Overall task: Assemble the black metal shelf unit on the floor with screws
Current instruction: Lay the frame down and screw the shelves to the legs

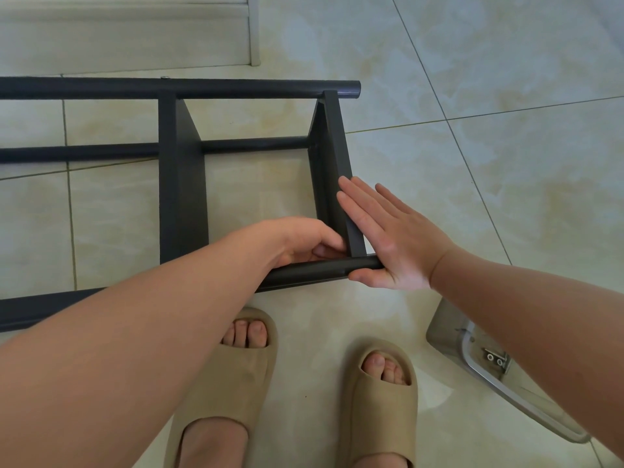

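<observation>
Black metal fills the left and centre: the shelf unit (184,197) is laid on its side on the pale tiled floor (472,180), running off the left edge of the view. Its right end is marked by the end panel (332,157), and beyond that only bare tile is seen to the right and far right. At the far side, a white skirting board (135,45) is seen close behind the far tube (236,88).

Now the frame itself. Three round tubes are counted, far, middle (253,145) and near (314,270), all matt and dark. Two flat panels are fixed across them, an inner one and the end one, and a box-like bay of floor is enclosed between them.

The left hand (304,239) is reached into that bay at the near right corner, its fingers curled and clamped where the end panel meets the near tube. The right hand (395,241) is pressed flat against the outer face of the end panel, fingers straight and held together, with the thumb set against the near side of the tube's end.

Nearer still, two beige sandals (233,383) are planted just short of the near tube. A grey object with a bright metal rim (449,329) is lying at the near right, partly hidden by the right forearm.
</observation>
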### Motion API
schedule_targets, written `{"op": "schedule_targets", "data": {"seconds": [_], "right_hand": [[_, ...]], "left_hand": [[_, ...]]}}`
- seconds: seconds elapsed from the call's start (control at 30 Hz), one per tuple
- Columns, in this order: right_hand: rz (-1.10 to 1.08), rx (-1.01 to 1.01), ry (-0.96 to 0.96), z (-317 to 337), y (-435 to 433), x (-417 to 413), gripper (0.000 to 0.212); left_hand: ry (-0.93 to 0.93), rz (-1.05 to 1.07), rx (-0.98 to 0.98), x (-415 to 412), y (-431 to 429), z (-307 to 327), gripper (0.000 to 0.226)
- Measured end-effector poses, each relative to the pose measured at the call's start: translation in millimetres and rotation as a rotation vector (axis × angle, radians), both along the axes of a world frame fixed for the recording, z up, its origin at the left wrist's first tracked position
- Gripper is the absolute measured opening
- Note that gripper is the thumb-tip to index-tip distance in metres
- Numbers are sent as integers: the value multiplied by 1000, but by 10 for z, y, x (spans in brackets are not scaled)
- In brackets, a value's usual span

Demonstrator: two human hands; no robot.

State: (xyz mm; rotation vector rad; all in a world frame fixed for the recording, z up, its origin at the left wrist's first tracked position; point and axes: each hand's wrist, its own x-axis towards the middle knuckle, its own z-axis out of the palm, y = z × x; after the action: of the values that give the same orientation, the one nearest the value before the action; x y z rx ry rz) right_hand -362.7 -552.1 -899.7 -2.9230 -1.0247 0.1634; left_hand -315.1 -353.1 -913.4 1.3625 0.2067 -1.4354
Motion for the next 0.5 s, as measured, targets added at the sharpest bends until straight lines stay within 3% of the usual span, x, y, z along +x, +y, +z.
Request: {"op": "schedule_targets", "data": {"seconds": [0.2, 0.5], "right_hand": [[2, 6, -1, -1, 0, 1, 105], [-1, 16, -5, -7, -2, -2, 105]], "left_hand": [[-13, -71, 21, -2, 3, -46, 31], [22, -42, -15, 7, 6, 25, 23]]}}
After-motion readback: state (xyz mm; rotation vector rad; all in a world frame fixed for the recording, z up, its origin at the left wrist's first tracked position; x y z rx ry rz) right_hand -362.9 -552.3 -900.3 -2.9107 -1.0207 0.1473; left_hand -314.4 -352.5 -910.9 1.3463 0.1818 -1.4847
